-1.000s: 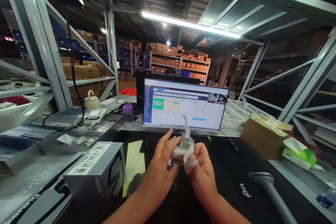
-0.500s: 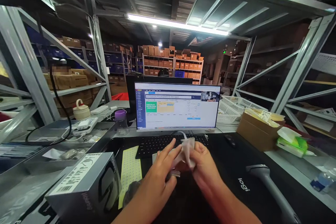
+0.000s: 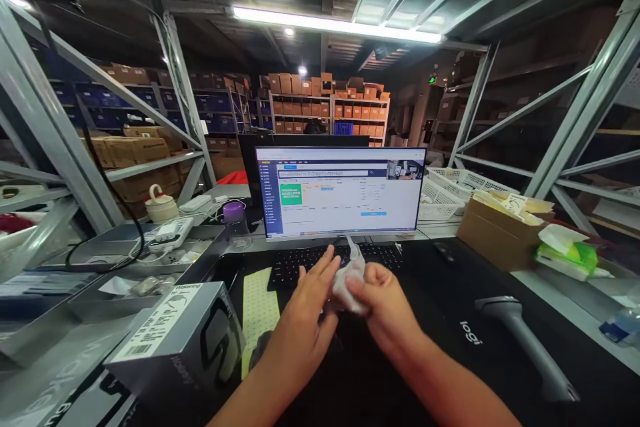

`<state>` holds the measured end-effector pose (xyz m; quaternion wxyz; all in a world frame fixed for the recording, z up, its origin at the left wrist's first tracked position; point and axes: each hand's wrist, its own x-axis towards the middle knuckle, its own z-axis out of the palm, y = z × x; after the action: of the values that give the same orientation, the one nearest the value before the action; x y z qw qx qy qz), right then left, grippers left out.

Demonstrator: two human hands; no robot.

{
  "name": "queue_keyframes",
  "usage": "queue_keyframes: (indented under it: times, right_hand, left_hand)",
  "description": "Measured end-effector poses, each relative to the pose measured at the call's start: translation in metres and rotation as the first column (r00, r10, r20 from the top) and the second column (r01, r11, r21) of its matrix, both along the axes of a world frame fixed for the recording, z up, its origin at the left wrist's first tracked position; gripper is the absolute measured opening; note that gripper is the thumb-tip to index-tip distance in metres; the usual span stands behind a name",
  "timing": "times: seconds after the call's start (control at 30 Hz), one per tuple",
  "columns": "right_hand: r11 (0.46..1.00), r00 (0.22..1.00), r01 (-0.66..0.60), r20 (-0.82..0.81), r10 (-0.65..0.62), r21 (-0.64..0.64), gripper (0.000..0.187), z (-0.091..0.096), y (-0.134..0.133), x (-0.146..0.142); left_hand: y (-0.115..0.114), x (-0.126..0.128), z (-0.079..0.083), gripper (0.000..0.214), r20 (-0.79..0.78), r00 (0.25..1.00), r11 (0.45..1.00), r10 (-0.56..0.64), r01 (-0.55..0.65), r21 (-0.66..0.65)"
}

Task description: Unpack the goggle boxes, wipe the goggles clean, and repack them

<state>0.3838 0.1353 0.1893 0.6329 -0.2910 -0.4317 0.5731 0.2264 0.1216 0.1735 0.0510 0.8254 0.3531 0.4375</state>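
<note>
Both of my hands hold a small crumpled clear plastic bag [image 3: 348,276] over the black desk mat [image 3: 450,340], just in front of the black keyboard [image 3: 300,262]. My left hand [image 3: 307,307] has its fingers stretched along the bag's left side. My right hand [image 3: 383,300] is closed round the bag's right side, thumb pressing on it. A thin strip of the bag sticks up above the fingers. What lies inside the bag is hidden.
A lit monitor [image 3: 340,191] stands behind the keyboard. A grey product box [image 3: 175,340] and a yellow sticker sheet [image 3: 259,310] lie at left. A grey barcode scanner [image 3: 525,340], a mouse [image 3: 444,251], a cardboard box [image 3: 500,230] and white baskets [image 3: 450,190] sit at right. Metal racking surrounds the desk.
My hands have gathered the bag tighter and lowered it; its upright strip is now shorter. The head camera has shifted slightly, so the scene sits a little differently.
</note>
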Motion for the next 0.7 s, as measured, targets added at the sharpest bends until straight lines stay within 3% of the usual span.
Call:
queue_keyframes:
  times: [0.07,0.13,0.27,0.33,0.4,0.57,0.7]
  right_hand:
    - [0.992,0.99,-0.067,-0.133,0.052,-0.108,0.073,0.006,0.007,0.007]
    - [0.995,0.983,-0.046,-0.181,0.028,-0.093,0.072,0.004,0.007,0.003]
    - [0.974,0.984,0.175,0.019,-0.179,0.141,0.063,-0.013,-0.006,-0.021]
    - [0.957,0.963,0.189,0.148,-0.224,0.22,0.061,-0.016,-0.012,-0.025]
    - [0.974,0.975,0.122,0.16,-0.153,0.189,0.061,-0.011,-0.012,-0.017]
    - [0.994,0.991,-0.079,-0.114,0.07,-0.077,0.07,0.011,0.0,0.017]
    - [0.992,0.986,-0.114,-0.13,0.106,-0.056,0.073,0.012,0.01,0.019]
  left_hand:
    - [-0.001,0.003,0.001,0.08,-0.051,0.999,1.0,-0.014,0.014,0.001]
    - [0.0,0.005,0.0,0.08,-0.046,0.999,1.0,0.003,-0.002,0.024]
    - [0.002,0.003,-0.003,0.079,0.106,0.99,0.992,0.088,-0.097,0.084]
    - [0.002,0.001,-0.004,0.077,0.162,0.982,0.99,0.101,-0.115,0.08]
    - [0.0,0.0,-0.003,0.072,0.169,0.982,0.994,0.086,-0.096,0.056]
    - [-0.006,0.0,0.006,0.074,0.004,0.999,0.999,-0.034,0.034,-0.03]
    - [-0.001,-0.012,0.016,0.069,-0.061,0.998,1.0,-0.027,0.026,-0.017]
